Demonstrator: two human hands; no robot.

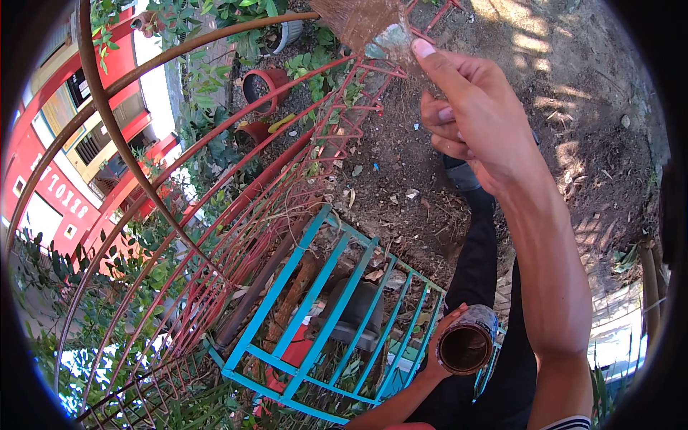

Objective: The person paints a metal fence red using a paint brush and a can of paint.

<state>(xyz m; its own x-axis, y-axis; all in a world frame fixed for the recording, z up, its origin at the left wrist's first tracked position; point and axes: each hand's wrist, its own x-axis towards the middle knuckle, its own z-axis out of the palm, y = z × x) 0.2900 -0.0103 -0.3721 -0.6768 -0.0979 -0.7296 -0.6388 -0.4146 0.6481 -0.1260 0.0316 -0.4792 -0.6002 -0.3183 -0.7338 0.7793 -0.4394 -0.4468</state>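
At the top, my right hand (469,107) pinches a flat brown piece (358,21) that fans out beyond the upper edge. Its pale greenish-white patch lies by my thumb; its kind cannot be made out. Low down, my left hand (436,351) is wrapped round a small tin can (481,320), whose stained wall surrounds a brown inside. The can stands in front of my dark trousers. Beside my left hand is a turquoise metal slatted frame (313,358). Thin red metal rods (287,115) run toward the brown piece from the left.
Brown curved rods (115,132) arch across the left, among leafy plants. Reddish pots (269,92) stand behind the red rods. Bare soil (390,183) with dry leaves and twigs lies ahead. A dark object (358,308) shows through the turquoise slats. A red building (50,179) is at far left.
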